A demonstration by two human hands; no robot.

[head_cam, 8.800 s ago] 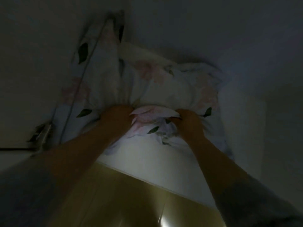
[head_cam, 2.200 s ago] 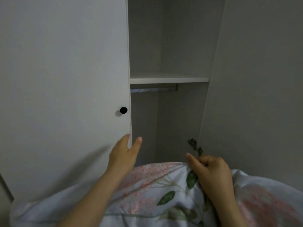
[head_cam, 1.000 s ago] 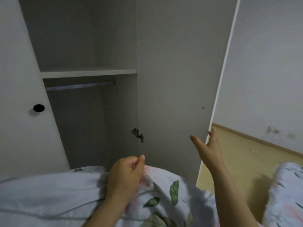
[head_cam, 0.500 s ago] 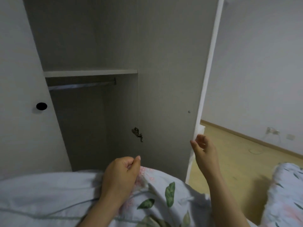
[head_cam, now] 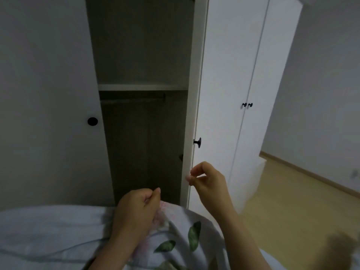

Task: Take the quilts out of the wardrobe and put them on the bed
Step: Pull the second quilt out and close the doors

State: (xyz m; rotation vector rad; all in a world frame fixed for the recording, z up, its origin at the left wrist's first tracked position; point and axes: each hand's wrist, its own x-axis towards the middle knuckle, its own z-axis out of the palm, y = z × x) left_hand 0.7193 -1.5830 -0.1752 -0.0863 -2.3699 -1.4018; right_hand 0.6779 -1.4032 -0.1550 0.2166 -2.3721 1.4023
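Flat white wardrobe door [head_cam: 48,94] behind puffy quilt [head_cam: 48,230] (leaf-printed).

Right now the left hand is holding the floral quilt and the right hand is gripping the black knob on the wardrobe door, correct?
Not quite. The left hand does hold the floral quilt, but the right hand is not on the black knob; its curled fingers are at the edge of the wardrobe door, below the knob, as the head view shows.

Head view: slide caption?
Left grip holds quilt; right grip holds edge of half-open door.
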